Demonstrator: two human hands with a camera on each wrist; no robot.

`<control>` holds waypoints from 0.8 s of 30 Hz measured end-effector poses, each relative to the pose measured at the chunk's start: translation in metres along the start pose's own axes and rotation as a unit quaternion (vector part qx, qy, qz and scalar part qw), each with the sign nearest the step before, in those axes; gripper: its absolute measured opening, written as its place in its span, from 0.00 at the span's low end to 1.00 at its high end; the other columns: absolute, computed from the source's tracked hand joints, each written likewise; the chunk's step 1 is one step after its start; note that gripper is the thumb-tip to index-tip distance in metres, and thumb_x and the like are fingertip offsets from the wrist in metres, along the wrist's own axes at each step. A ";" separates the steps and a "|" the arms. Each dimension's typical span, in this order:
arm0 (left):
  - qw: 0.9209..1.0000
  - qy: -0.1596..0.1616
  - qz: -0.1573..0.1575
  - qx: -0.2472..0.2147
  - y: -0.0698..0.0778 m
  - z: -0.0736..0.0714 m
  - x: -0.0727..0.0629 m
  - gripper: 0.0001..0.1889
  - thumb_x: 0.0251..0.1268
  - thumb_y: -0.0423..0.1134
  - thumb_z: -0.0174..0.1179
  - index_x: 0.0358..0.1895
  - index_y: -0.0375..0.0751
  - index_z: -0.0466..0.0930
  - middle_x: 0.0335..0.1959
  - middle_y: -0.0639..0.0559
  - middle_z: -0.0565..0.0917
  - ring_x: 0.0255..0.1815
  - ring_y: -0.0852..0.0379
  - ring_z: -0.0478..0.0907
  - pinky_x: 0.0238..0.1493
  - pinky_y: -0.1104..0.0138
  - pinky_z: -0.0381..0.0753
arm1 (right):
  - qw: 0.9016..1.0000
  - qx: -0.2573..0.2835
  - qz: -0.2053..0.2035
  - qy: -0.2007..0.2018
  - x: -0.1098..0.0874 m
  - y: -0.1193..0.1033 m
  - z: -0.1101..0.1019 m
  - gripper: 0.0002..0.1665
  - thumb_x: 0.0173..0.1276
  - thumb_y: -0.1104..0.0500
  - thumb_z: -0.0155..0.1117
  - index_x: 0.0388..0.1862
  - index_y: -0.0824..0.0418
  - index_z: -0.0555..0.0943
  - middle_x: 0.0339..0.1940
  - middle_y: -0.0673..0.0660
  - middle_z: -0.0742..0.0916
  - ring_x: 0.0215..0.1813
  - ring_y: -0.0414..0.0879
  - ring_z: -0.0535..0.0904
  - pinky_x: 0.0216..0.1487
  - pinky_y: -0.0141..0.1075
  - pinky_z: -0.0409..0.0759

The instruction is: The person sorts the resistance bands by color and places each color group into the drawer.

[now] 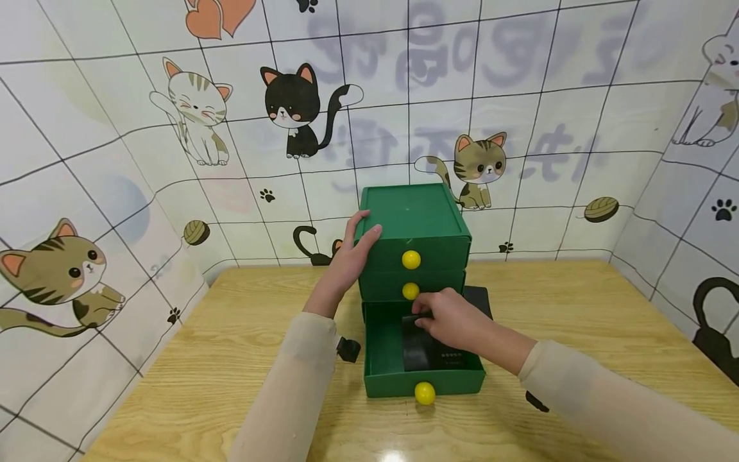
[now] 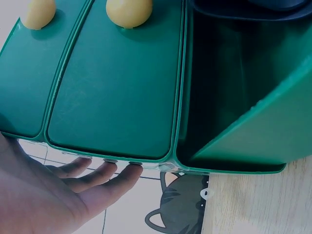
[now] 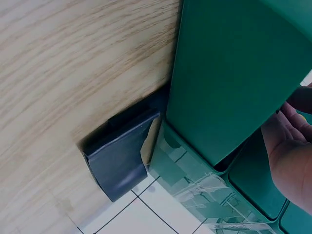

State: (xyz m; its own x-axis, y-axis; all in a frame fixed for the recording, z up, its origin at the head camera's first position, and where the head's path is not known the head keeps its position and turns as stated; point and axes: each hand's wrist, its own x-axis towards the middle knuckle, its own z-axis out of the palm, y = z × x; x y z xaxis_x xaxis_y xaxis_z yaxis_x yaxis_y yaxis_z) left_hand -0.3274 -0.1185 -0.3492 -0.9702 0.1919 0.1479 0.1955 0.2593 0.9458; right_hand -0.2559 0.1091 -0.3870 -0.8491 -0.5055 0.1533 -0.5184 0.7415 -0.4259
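A green three-drawer box (image 1: 416, 212) with yellow knobs stands on the table, its bottom drawer (image 1: 383, 353) pulled out. My left hand (image 1: 349, 260) rests against the box's upper left side, thumb at the top edge. Its fingers (image 2: 105, 185) stretch along the side in the left wrist view. Over the bottom drawer, my right hand (image 1: 453, 314) pinches the upper edge of a flat black pouch (image 1: 430, 353), which lies inside toward the right. Small pale marks show on the pouch's lower front. In the right wrist view, that hand is partly hidden behind the drawer wall.
Right of the box, on the table, lies another black item (image 3: 119, 151) with a flap-like top. The two upper drawers are closed, with yellow knobs (image 1: 411, 259) in front. A cat-patterned tile sheet (image 1: 369, 109) hangs behind the wooden table (image 1: 242, 359).
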 end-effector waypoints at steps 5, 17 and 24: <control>1.000 -0.002 -0.001 -0.003 0.001 0.000 -0.001 0.34 0.75 0.75 0.49 0.79 0.87 0.50 0.89 0.50 0.49 0.82 0.33 0.61 0.80 0.34 0.63 | 1.000 0.016 0.016 -0.002 0.001 0.000 0.002 0.03 0.75 0.63 0.71 0.45 0.61 0.87 0.44 0.55 0.93 0.47 0.46 0.89 0.50 0.42 0.90; 1.000 -0.001 -0.003 -0.002 0.000 0.000 0.000 0.32 0.75 0.75 0.49 0.78 0.89 0.50 0.89 0.51 0.48 0.83 0.33 0.61 0.80 0.34 0.62 | 0.997 0.052 0.056 -0.006 -0.001 0.004 0.005 0.07 0.75 0.62 0.70 0.47 0.64 0.87 0.41 0.56 0.92 0.32 0.37 0.84 0.39 0.34 0.86; 1.000 0.001 0.000 0.003 0.001 0.001 -0.002 0.33 0.75 0.75 0.48 0.79 0.87 0.50 0.89 0.52 0.49 0.83 0.33 0.61 0.80 0.33 0.62 | 0.996 0.065 0.064 -0.005 -0.002 0.005 0.005 0.09 0.76 0.61 0.70 0.50 0.65 0.87 0.41 0.55 0.92 0.31 0.36 0.84 0.38 0.33 0.85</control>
State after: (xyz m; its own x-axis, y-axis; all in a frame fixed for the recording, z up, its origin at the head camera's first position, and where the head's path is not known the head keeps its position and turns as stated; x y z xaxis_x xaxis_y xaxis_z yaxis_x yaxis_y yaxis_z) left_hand -0.3255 -0.1180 -0.3487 -0.9706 0.1895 0.1485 0.1961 0.2648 0.9441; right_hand -0.2560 0.1118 -0.3938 -0.9060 -0.4153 0.0815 -0.3876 0.7367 -0.5541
